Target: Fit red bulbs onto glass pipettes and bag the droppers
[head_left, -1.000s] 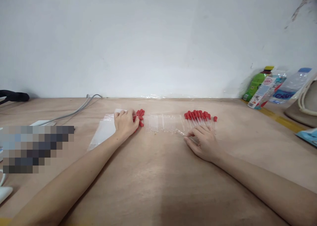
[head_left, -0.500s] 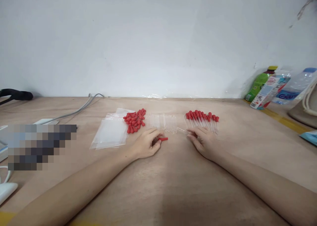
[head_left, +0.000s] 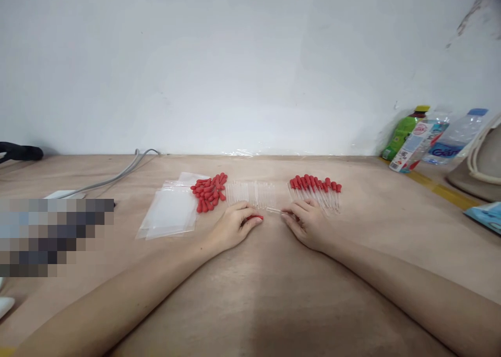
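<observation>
Between the thumb and fingers of my left hand (head_left: 235, 225) is a red rubber dropper bulb (head_left: 256, 217), mostly covered by the fingers. My right hand (head_left: 309, 224) pinches a thin clear glass tube (head_left: 275, 210), whose free end points left toward the left hand. Tube and bulb are apart. Just beyond the hands lies a row of clear glass tubes (head_left: 252, 192). A heap of loose red bulbs (head_left: 209, 190) sits to its left. On the right, droppers with red bulbs on their tubes (head_left: 313, 183) lie side by side.
Clear plastic bags (head_left: 168, 213) lie left of the bulb heap. A grey cable (head_left: 113, 178) runs along the back left. Far right stand a green bottle (head_left: 403, 135), a carton (head_left: 415, 145) and a clear bottle (head_left: 454, 138), near a blue packet (head_left: 487, 217).
My right hand has moved left with the glass tube, bringing its end closer to my left hand. The left fingers now cover more of the red bulb. The view has shifted slightly.
</observation>
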